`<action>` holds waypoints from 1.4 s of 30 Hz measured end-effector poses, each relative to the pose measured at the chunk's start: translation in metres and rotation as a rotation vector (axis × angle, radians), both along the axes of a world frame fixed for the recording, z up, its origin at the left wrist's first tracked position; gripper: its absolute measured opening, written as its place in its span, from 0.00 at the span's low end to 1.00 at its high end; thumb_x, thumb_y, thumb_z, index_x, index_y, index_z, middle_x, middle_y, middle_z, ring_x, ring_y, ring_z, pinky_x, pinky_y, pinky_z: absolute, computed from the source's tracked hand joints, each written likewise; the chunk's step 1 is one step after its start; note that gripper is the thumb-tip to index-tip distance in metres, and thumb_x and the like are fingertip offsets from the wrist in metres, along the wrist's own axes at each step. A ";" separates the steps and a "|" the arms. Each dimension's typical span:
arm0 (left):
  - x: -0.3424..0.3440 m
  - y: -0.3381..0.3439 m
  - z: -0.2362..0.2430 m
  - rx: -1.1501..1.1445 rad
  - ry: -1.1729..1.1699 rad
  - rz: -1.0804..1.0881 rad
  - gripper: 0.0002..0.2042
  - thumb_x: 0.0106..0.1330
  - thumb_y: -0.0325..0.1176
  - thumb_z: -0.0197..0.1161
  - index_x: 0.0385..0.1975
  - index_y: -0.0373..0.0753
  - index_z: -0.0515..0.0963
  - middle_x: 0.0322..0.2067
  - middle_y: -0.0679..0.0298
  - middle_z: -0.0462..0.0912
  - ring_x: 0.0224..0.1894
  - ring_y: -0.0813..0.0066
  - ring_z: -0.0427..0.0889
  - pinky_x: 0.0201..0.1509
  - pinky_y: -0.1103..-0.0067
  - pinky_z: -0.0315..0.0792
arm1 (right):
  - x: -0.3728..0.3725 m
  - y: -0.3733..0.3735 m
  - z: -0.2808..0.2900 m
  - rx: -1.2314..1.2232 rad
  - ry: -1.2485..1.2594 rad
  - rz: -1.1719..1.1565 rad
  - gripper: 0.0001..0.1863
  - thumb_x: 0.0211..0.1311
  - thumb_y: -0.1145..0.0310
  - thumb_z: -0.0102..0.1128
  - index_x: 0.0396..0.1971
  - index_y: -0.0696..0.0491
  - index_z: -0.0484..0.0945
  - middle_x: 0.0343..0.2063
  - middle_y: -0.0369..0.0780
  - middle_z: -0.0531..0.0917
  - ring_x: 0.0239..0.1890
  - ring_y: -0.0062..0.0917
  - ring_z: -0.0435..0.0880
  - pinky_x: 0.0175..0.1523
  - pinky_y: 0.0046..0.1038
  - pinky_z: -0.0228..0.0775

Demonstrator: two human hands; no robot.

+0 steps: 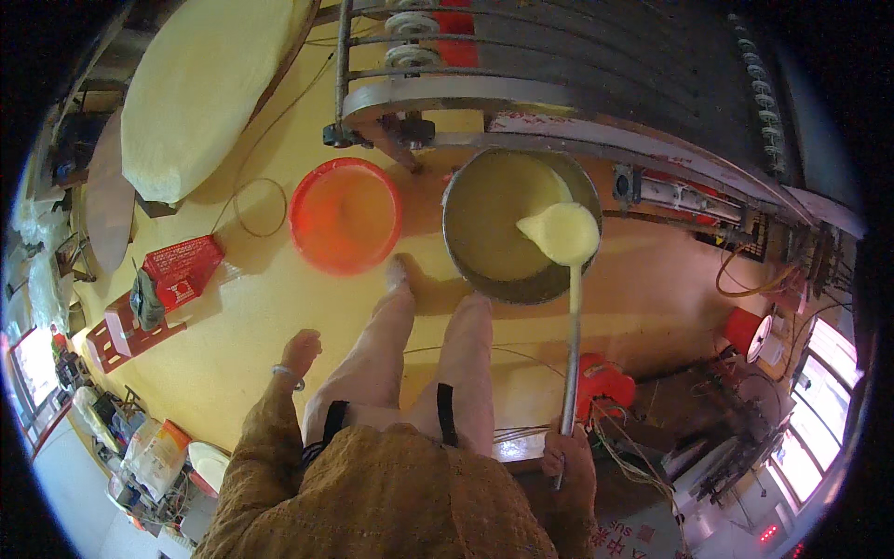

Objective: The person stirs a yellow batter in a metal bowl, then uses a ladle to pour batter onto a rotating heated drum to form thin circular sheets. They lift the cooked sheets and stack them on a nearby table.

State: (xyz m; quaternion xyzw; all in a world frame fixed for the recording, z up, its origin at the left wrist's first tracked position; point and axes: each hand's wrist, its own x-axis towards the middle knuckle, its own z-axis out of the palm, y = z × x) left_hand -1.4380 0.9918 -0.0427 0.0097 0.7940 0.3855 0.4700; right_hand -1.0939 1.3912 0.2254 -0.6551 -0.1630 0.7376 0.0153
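My right hand (568,456) is closed round the metal handle of a long ladle (571,326). The ladle's bowl, coated and filled with pale yellow liquid, is over the right side of a large round metal pot (451,247). Similar yellow liquid lies in the pot. The upper handle, close to the bowl, is smeared with it too. My left hand (301,352) hangs beside my left leg, holding nothing, its fingers loosely bent and apart. To the pot's left stands a red plastic bucket (296,224) with some contents I cannot make out clearly.
A metal frame with rods and rollers (447,90) stretches beyond the pot. At far left stands a big oval pale yellow sheet (205,84). Red plastic crates (182,270) lie on the yellow floor. Cables (643,466) and a red object (603,387) are by my right arm.
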 end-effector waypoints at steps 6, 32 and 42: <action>0.002 -0.010 -0.010 -0.041 0.117 -0.076 0.10 0.54 0.31 0.59 0.35 0.37 0.75 0.25 0.63 0.78 0.26 0.74 0.77 0.31 0.77 0.73 | 0.004 -0.009 0.026 0.074 -0.086 0.291 0.07 0.54 0.75 0.51 0.32 0.54 0.64 0.16 0.33 0.68 0.11 0.16 0.66 0.14 0.19 0.59; 0.058 -0.049 -0.035 0.153 -0.366 0.532 0.10 0.59 0.29 0.57 0.39 0.35 0.73 0.28 0.62 0.78 0.26 0.72 0.77 0.30 0.76 0.73 | -0.071 0.250 -0.309 1.379 -0.636 1.686 0.08 0.59 0.66 0.47 0.33 0.54 0.72 0.25 0.45 0.80 0.27 0.37 0.80 0.27 0.36 0.70; 0.078 -0.037 -0.017 -0.166 -0.139 0.269 0.08 0.60 0.30 0.57 0.38 0.36 0.74 0.30 0.59 0.77 0.31 0.71 0.77 0.35 0.74 0.74 | -0.071 0.146 -0.304 -0.212 -0.005 1.187 0.10 0.58 0.64 0.50 0.20 0.51 0.68 0.17 0.38 0.74 0.21 0.26 0.74 0.26 0.29 0.67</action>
